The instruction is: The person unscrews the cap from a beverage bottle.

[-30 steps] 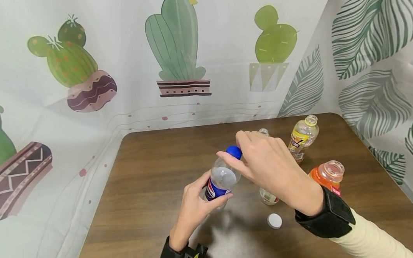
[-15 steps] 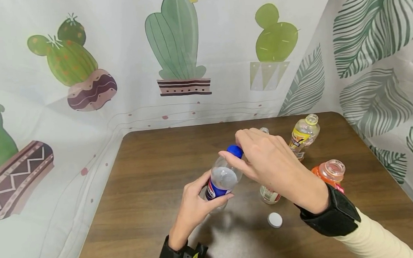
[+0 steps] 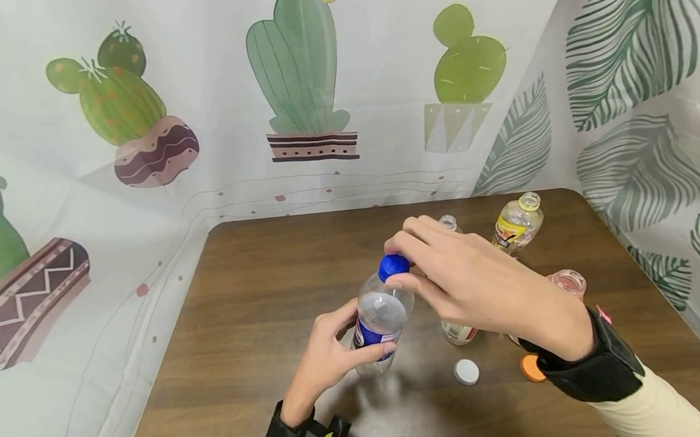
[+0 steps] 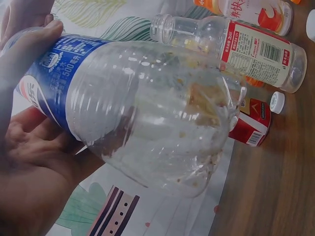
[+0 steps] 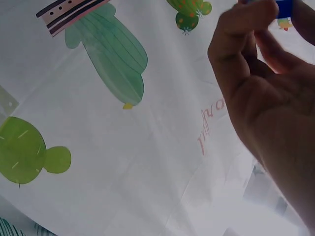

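My left hand (image 3: 327, 352) grips a clear plastic soda bottle (image 3: 384, 309) round its blue label (image 4: 81, 59), thumb across the front. The bottle leans a little to the right. On its neck is a blue cap (image 3: 394, 266), which my right hand (image 3: 478, 284) pinches between thumb and index finger. In the right wrist view only a bit of the blue cap (image 5: 284, 9) shows between the fingers at the top edge. The left wrist view looks along the bottle's clear lower part (image 4: 162, 118); the cap end is hidden there.
A white cap (image 3: 466, 372) and an orange cap (image 3: 531, 369) lie on the wooden table (image 3: 243, 330). Right of my hands stand an uncapped yellow-label bottle (image 3: 513, 226), a cream-label bottle (image 4: 261, 54) and a partly hidden open bottle (image 3: 570, 281). A red package (image 4: 251, 123) is near them.
The bottle's top has come down slightly and left, with both hands still on it. My right wrist has shifted right and down, and the fingers have changed position on the cap. The orange cap now shows.
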`<act>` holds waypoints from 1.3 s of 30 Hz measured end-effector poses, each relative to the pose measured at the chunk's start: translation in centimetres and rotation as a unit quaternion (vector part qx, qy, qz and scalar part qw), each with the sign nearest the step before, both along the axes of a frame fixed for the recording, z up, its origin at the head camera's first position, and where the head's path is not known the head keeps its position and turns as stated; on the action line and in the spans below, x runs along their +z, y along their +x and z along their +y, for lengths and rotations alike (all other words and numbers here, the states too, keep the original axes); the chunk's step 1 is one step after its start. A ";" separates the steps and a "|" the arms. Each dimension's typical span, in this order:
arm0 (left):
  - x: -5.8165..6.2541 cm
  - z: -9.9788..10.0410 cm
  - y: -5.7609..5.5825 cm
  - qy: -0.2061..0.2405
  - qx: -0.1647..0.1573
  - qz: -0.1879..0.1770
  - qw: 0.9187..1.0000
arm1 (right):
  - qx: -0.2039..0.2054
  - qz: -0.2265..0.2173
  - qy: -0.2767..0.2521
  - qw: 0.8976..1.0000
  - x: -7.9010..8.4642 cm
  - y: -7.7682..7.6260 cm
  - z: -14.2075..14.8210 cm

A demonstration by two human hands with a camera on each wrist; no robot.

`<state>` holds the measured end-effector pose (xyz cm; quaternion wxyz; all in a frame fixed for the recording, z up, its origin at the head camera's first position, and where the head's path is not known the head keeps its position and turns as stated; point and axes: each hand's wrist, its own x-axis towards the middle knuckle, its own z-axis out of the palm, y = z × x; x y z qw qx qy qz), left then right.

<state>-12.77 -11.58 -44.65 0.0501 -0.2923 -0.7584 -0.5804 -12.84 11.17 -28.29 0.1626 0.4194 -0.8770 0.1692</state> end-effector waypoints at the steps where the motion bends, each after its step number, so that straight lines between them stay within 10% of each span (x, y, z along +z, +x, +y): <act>1: 0.0 0.0 0.0 -0.002 -0.003 0.001 1.000 | 0.003 -0.010 0.003 1.000 0.0 0.0 0.1; 11: -0.5 0.0 -0.3 -0.007 -0.011 0.000 1.000 | 0.009 -0.054 0.009 0.998 0.1 0.4 0.6; 22: -0.3 0.1 -0.4 -0.039 0.034 0.027 0.998 | -0.178 0.094 -0.011 0.980 0.0 1.1 -1.4; 39: -0.6 -0.1 -0.5 -0.069 0.058 0.030 0.995 | -0.177 -0.039 0.037 0.983 -0.6 0.6 -2.3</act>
